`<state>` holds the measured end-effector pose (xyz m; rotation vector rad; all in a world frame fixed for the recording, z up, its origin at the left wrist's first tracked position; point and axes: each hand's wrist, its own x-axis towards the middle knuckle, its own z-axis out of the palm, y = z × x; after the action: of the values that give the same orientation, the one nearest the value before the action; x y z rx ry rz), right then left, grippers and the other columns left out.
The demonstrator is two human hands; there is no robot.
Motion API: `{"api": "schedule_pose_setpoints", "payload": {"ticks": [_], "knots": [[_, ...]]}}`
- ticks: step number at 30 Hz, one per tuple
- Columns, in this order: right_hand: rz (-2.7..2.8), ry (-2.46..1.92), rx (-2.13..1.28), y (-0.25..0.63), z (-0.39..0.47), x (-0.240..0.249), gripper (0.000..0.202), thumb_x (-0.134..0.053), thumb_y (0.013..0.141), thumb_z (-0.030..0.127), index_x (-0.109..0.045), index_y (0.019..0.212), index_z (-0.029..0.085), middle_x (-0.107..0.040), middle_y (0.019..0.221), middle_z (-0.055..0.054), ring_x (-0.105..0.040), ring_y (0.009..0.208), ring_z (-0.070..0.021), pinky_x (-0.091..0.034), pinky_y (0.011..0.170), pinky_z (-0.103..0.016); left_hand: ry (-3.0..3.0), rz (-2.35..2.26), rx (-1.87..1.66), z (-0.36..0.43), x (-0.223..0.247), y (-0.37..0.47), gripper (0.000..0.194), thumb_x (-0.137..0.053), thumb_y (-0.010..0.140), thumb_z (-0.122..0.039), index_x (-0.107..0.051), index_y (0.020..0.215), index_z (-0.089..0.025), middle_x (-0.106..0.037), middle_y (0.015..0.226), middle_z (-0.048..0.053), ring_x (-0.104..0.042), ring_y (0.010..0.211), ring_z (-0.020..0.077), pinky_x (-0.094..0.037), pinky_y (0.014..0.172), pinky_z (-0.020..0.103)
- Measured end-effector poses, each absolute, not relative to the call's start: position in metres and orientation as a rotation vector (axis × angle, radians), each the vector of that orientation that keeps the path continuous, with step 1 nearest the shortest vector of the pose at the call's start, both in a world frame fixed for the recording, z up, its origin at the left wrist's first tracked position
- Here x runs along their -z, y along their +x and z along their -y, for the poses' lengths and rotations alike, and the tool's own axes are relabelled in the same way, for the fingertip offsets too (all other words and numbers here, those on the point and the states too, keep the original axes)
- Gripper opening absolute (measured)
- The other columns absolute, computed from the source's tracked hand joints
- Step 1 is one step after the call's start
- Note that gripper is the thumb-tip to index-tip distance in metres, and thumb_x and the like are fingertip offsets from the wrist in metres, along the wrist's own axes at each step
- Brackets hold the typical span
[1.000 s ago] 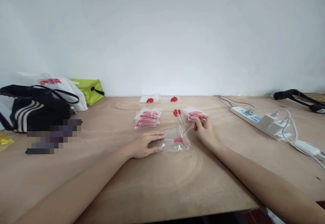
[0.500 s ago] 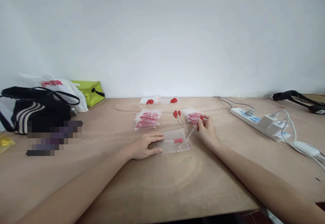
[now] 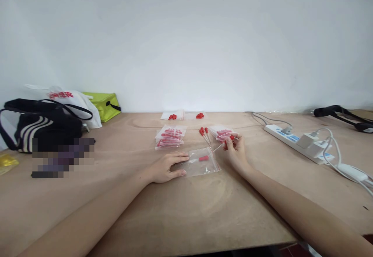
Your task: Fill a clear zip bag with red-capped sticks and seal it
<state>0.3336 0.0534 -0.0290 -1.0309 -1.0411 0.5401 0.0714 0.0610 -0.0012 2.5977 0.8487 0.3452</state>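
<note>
A clear zip-lock bag (image 3: 196, 168) lies flat on the table with one red-bulbed dropper (image 3: 203, 158) inside. My left hand (image 3: 167, 167) rests on the bag's left end, thumb and fingers spread apart. Between the fingertips of my right hand (image 3: 236, 150) is the red bulb of another dropper (image 3: 219, 147), its thin clear tube pointing left to the bag's right edge. Whether the tip has entered the bag, I cannot tell. Just beyond the bag lie a few loose droppers (image 3: 205, 133). Stacks of filled bags stand left (image 3: 169, 137) and right (image 3: 220, 131) of them.
Two bags of red bulbs (image 3: 172, 117) lie by the wall. On the right are a white power strip (image 3: 297, 142) with plugs and cables and a black strapped object (image 3: 344, 117). A black bag (image 3: 49, 128), a white plastic bag and a green bag (image 3: 106, 107) sit at left.
The dropper in my right hand has swung to a flatter angle, its tip moving up and left towards the bag. The dropper inside the bag has shifted slightly. My left hand stays put.
</note>
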Motion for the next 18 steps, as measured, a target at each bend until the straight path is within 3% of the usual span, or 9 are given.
{"api": "schedule_pose_setpoints", "payload": {"ticks": [8,14,18], "knots": [[1.045,-1.000,-0.595,0.3299,-0.0524,0.0315,0.029,-0.054,0.073,0.042,-0.035,0.086,0.024,-0.049,0.066,0.006,-0.051,0.053,-0.0099,-0.045,0.053,-0.027,2.585,-0.831,-0.362,-0.0622,0.0024,0.0721,0.049,-0.051,0.080,-0.045,-0.046,0.123,-0.023,-0.042,0.132,0.005,-0.037,0.122,0.0204,-0.029,0.102,0.037],[0.921,-1.018,-0.862,0.3284,-0.0520,0.0315,0.043,-0.065,0.059,0.049,-0.037,0.079,0.024,-0.054,0.062,0.006,-0.054,0.053,-0.0115,-0.048,0.057,-0.030,2.584,-0.844,-0.354,-0.0610,0.0003,0.0729,0.049,-0.051,0.080,-0.045,-0.046,0.123,-0.021,-0.041,0.132,0.005,-0.037,0.122,0.0203,-0.029,0.103,0.036],[1.049,-1.097,-1.007,0.3239,-0.0460,0.0317,0.041,-0.070,0.053,0.048,-0.044,0.071,0.021,-0.057,0.059,0.004,-0.055,0.053,-0.0112,-0.046,0.056,-0.028,2.578,-0.843,-0.361,-0.0602,0.0004,0.0724,0.047,-0.052,0.080,-0.044,-0.048,0.121,-0.022,-0.042,0.132,0.005,-0.037,0.122,0.0205,-0.029,0.102,0.037]]}}
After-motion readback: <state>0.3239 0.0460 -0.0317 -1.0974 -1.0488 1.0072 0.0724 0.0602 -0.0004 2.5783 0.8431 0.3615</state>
